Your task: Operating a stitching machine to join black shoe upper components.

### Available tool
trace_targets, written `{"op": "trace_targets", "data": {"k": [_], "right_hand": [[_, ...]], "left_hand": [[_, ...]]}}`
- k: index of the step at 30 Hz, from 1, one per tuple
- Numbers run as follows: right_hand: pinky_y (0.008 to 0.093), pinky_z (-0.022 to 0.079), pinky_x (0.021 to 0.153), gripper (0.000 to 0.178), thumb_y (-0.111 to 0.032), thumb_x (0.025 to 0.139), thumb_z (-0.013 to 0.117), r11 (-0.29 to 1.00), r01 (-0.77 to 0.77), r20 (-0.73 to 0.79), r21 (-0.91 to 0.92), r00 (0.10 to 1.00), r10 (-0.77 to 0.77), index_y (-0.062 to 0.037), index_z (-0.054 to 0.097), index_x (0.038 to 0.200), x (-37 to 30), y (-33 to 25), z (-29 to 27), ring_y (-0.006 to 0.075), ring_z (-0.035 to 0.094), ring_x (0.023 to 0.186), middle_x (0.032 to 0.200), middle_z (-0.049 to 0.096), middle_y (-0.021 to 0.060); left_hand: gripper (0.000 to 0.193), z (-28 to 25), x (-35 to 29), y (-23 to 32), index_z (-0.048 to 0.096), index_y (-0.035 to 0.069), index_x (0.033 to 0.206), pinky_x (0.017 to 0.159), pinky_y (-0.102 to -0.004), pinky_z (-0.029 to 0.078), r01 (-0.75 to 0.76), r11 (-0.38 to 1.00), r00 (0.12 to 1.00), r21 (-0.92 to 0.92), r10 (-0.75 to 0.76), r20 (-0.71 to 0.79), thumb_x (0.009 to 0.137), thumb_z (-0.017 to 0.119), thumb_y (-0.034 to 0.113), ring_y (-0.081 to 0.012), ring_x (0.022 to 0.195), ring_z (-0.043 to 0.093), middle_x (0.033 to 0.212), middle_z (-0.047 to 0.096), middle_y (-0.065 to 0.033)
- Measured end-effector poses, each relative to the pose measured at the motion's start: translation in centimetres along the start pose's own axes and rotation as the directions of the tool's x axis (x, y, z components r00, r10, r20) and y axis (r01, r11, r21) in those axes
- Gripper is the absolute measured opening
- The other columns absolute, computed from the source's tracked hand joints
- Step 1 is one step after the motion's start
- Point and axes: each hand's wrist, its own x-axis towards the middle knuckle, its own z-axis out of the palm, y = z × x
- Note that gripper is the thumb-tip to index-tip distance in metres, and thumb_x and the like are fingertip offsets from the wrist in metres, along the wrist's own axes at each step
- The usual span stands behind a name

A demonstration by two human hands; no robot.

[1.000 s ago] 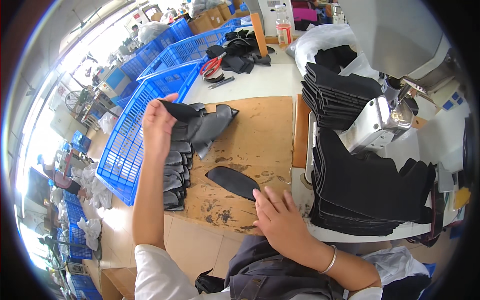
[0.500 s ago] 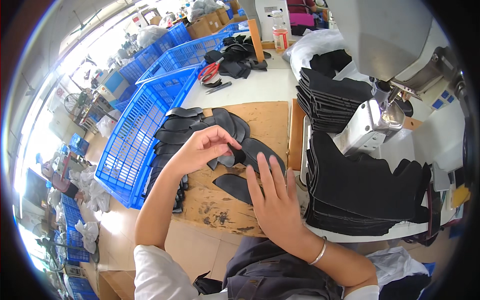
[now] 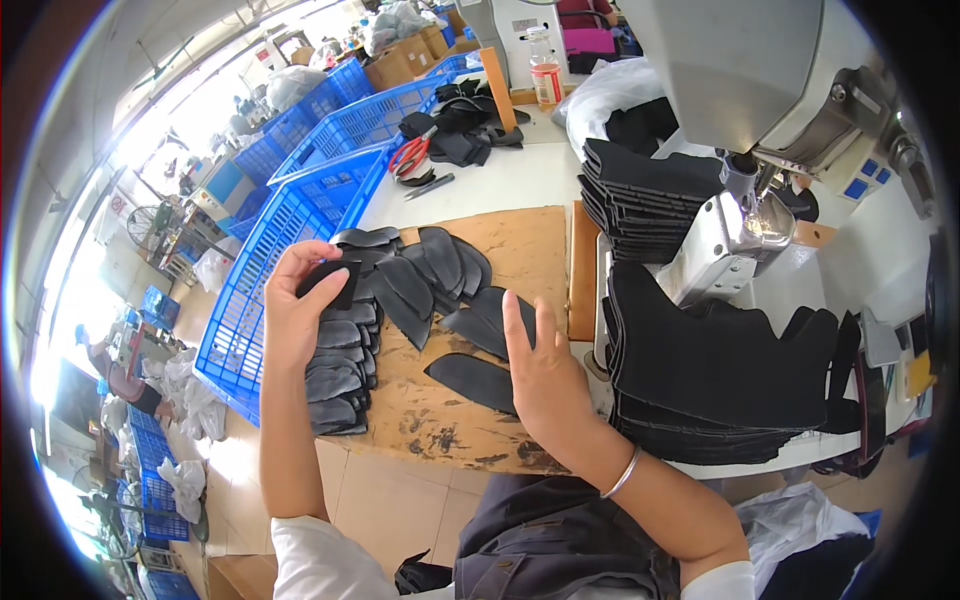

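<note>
Pinched in my left hand [image 3: 295, 300] is a small black piece of material [image 3: 343, 288], held above overlapping rows of dark curved pieces [image 3: 338, 338] beside the blue basket. My right hand [image 3: 550, 385] is open, its fingers apart, over the right side of a worn wooden board [image 3: 420, 420]. Close to its fingers lie a black oval piece [image 3: 470, 380] and another dark curved piece [image 3: 487, 318]; whether the hand touches them I cannot tell. More dark curved pieces [image 3: 440, 262] fan out across the far part of the board.
A blue plastic basket [image 3: 235, 345] stands left of the board. Red-handled scissors [image 3: 408, 155] and small snips [image 3: 430, 186] lie on the white table behind. To the right are stacks of black cut pieces [image 3: 710, 360], a sewing machine [image 3: 725, 245] and a bottle [image 3: 545, 75].
My left hand has moved left, from the middle of the board to the basket side, carrying the small black piece. My right hand has stayed nearly in place, its fingers now more bent.
</note>
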Motion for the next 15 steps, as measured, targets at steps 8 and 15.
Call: {"op": "trace_targets", "data": {"k": [8, 15], "right_hand": [[0.0405, 0.04, 0.103, 0.077, 0.01, 0.074, 0.066, 0.73, 0.326, -0.301, 0.6, 0.938, -0.171, -0.0014, 0.034, 0.143, -2.6, -1.6, -6.1, 0.0284, 0.052, 0.116, 0.135, 0.045, 0.0197], [0.0255, 0.052, 0.068, 0.017, -0.001, 0.079, 0.073, 0.294, -0.18, 0.225, 0.939, 0.966, -0.127, 0.0003, 0.061, 0.091, -9.1, 4.4, -14.8, 0.0145, 0.06, 0.084, 0.102, 0.061, 0.0105]], "left_hand": [[0.041, 3.7, -2.0, 8.0, 0.069, -0.003, 0.106, 0.084, -0.029, 0.048, -0.136, 0.967, 0.74, -0.215, 0.244, 0.627, 0.069, 0.083, 0.008, -0.0226, 0.1, 0.061, 0.114, 0.062, -0.0175], [0.035, 10.9, -2.5, 12.6, 0.072, -0.004, 0.093, 0.071, -0.0256, 0.049, -0.021, 0.968, 0.558, -0.249, 0.218, 0.8, 0.062, 0.086, 0.003, -0.0188, 0.087, 0.063, 0.103, 0.064, -0.0217]]}}
